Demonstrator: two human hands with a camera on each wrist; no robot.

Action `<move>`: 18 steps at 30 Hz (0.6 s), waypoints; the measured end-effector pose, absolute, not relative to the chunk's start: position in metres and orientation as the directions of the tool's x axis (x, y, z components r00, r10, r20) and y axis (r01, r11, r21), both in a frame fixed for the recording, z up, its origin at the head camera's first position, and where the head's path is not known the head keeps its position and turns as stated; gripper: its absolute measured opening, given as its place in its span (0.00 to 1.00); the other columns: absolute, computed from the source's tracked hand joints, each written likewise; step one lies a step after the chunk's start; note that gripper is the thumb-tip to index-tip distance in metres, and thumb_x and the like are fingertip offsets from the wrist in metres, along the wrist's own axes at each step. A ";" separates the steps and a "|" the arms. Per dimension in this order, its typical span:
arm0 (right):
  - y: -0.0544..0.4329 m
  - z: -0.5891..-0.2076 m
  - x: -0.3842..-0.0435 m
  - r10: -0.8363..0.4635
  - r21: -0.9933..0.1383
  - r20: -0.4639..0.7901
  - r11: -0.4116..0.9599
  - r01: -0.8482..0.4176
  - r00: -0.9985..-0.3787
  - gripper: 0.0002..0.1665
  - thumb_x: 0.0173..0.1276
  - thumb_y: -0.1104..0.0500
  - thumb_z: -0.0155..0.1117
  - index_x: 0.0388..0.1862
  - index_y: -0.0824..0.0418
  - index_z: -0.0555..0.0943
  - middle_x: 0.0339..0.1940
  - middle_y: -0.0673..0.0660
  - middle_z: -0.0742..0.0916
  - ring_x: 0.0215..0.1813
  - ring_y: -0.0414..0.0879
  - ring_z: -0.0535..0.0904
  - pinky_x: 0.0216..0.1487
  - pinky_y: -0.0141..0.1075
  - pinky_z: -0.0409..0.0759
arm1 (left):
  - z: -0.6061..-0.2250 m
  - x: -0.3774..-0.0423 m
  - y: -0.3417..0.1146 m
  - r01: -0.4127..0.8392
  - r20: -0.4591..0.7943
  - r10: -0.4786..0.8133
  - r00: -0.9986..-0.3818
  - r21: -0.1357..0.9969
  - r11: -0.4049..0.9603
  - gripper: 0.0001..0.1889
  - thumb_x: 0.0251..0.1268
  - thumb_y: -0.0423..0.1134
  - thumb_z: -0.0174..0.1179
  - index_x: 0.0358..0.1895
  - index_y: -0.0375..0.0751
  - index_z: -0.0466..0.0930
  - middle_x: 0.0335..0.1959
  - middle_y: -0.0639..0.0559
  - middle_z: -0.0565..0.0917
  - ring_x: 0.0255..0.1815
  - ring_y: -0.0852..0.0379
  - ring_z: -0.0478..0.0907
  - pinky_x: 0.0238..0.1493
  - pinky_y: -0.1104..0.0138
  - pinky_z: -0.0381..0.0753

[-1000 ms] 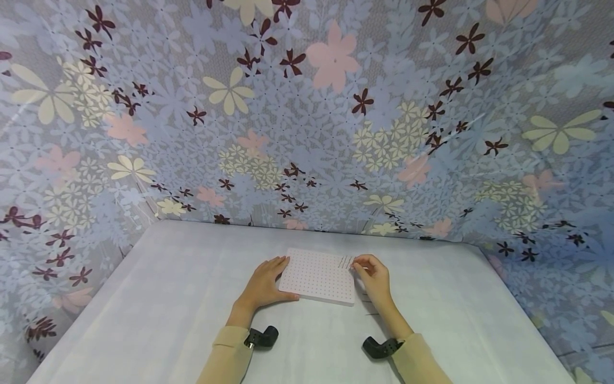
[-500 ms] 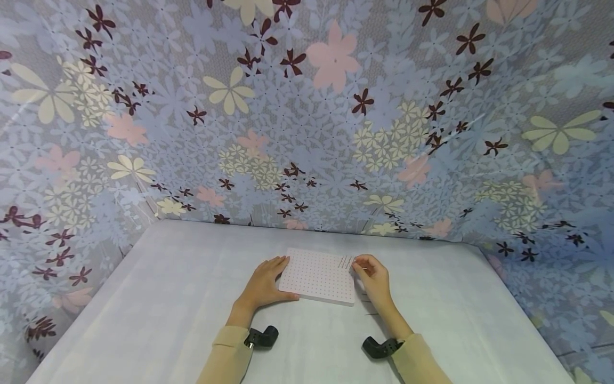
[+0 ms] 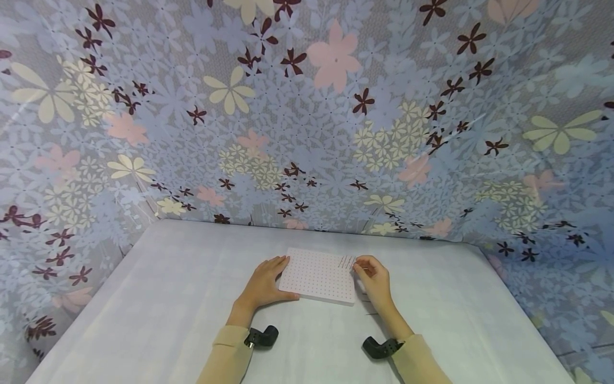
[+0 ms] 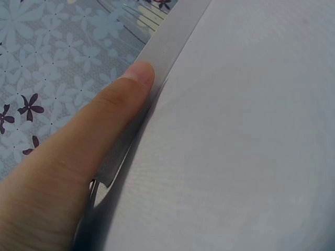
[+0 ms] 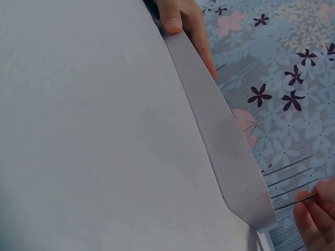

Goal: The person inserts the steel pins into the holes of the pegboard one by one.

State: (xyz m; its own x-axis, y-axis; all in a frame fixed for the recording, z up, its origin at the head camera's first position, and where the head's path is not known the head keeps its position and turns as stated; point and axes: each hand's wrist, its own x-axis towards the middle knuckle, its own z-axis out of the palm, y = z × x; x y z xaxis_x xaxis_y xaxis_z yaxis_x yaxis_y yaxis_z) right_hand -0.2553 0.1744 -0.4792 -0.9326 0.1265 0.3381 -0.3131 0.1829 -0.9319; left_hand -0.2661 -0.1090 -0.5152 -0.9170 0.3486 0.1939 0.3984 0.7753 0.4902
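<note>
A white board (image 3: 316,274) dotted with a grid of small coloured marks lies flat on the table. My left hand (image 3: 261,285) holds its left end, fingers at the left side and thumb (image 4: 112,112) straight along the front edge. At the far right corner several thin metal needles (image 3: 344,261) stand up in a row, leaning. My right hand (image 3: 376,277) is at that corner and pinches the rightmost needle (image 5: 293,202) between thumb and fingers. In the right wrist view, its lower end meets the board's edge line; the board's top face is hidden there.
A few loose needles (image 3: 372,314) lie on the white tablecloth (image 3: 192,288) right of the board, partly under my right forearm. A flower-patterned cloth (image 3: 307,133) rises behind the table and at both sides. Black wrist cameras (image 3: 379,348) sit on both wrists.
My right fingertips have shifted very slightly to the right at the rightmost needle. The left hand and the board stay where they were.
</note>
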 end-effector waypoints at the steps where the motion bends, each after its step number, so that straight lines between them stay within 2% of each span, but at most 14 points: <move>1: 0.174 -0.479 -0.255 0.124 -0.931 0.340 0.181 -0.316 -0.932 0.09 0.62 0.76 0.60 0.41 0.80 0.77 0.36 0.73 0.82 0.34 0.34 0.79 0.36 0.21 0.80 | -0.515 -0.266 -0.109 0.399 0.195 0.348 -0.917 0.491 0.775 0.56 0.39 0.67 0.70 0.72 0.41 0.60 0.73 0.44 0.65 0.74 0.43 0.60 0.76 0.49 0.54; 18: 0.175 -0.483 -0.254 0.098 -0.917 0.370 0.201 -0.346 -0.924 0.09 0.60 0.77 0.60 0.40 0.81 0.76 0.32 0.72 0.81 0.30 0.33 0.78 0.33 0.20 0.79 | -0.515 -0.267 -0.109 0.399 0.193 0.350 -0.917 0.489 0.776 0.56 0.39 0.67 0.70 0.72 0.41 0.60 0.72 0.44 0.65 0.74 0.44 0.60 0.76 0.49 0.55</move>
